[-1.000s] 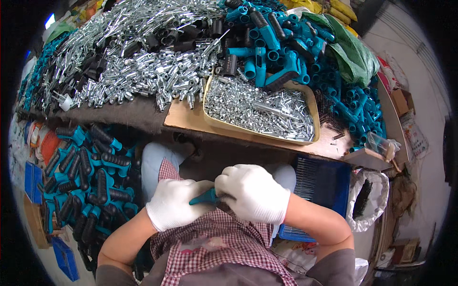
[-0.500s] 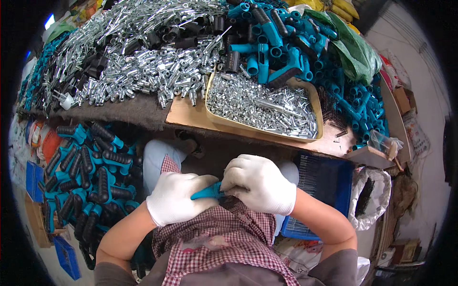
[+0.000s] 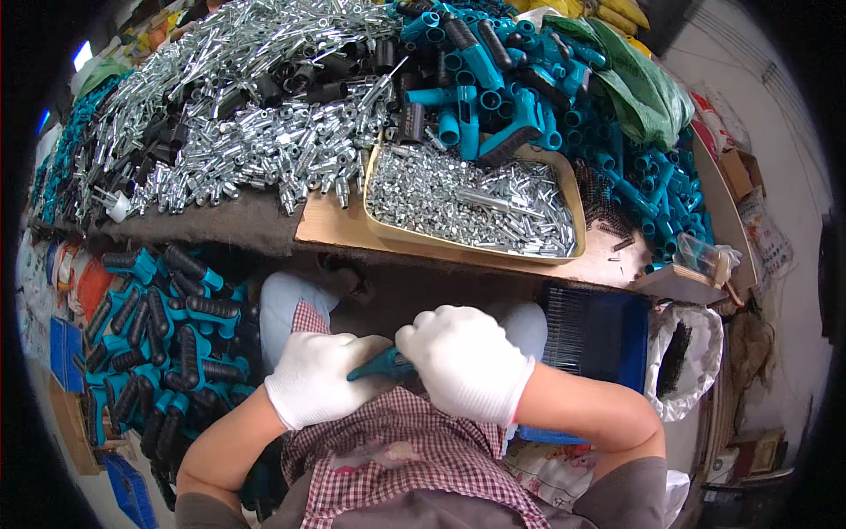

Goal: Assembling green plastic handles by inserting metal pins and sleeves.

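Observation:
Over my lap, my white-gloved left hand is closed around a teal plastic tool handle. Only a short length of it shows between the gloves. My right hand, gloved too, is curled into a fist at the handle's other end, its knuckles upward. Its fingers hide that end, so whether a smaller part sits in them cannot be seen. Beyond my hands, on the bench, stands a cream tray full of small shiny metal pieces, with a few longer rods lying on top.
Metal fittings heap the bench at left, teal housings at right. Dark springs lie beside the tray. Finished-looking teal and black handles pile up at my left. A blue bin and white sack stand at right.
My right hand has turned and shifted slightly downward at the handle, its fingers now more tightly curled. The left hand keeps its hold. The whole view has shifted slightly.

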A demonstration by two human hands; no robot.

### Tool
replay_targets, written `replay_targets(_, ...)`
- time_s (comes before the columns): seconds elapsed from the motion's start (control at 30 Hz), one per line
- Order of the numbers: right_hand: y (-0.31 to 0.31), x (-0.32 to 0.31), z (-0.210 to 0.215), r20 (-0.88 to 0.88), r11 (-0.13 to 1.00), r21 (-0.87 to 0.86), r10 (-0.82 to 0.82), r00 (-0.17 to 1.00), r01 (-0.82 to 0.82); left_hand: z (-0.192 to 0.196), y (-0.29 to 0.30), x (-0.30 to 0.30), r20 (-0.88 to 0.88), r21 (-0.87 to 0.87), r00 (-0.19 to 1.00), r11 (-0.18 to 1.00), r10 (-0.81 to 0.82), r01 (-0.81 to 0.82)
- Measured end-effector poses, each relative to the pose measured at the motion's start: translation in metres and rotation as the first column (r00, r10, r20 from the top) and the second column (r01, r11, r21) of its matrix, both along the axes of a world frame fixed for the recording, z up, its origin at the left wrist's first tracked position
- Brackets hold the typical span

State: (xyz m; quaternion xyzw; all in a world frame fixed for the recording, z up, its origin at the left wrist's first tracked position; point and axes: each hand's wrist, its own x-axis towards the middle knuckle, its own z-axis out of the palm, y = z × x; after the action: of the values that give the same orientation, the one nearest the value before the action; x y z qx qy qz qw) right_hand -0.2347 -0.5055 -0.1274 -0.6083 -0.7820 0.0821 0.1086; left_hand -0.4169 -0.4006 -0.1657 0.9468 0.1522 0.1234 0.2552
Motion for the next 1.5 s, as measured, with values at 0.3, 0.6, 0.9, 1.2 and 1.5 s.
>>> replay_targets(0.3,-0.005,0.026,-0.006,-0.422,0.996,0.032,-0.064,0.904,0.085,0.020,0.006,-0.009,-0.041,0.038,0.999,0.999,0.010,-0.008)
replay_targets(0.6,-0.004,0.013,-0.010,-0.273,0.985,0.167,0.084,0.958,-0.039,0.020,0.005,-0.010,-0.009,0.038,1.000,0.999,-0.001,0.002)
replay_targets(0.9,-0.002,0.013,-0.013,-0.321,0.975,0.218,0.109,0.941,-0.038,0.022,0.008,-0.017,-0.064,0.041,0.998,0.999,0.023,-0.021)
replay_targets(1.2,-0.001,0.012,-0.030,-0.332,0.984,0.177,0.039,0.942,0.022,0.012,0.007,-0.007,-0.044,0.047,0.999,0.999,0.017,-0.015)
replay_targets(1.5,0.005,0.016,-0.040,-0.445,0.974,0.221,0.138,0.885,-0.041,0.015,0.004,-0.005,-0.068,0.020,0.998,1.000,0.017,-0.016)
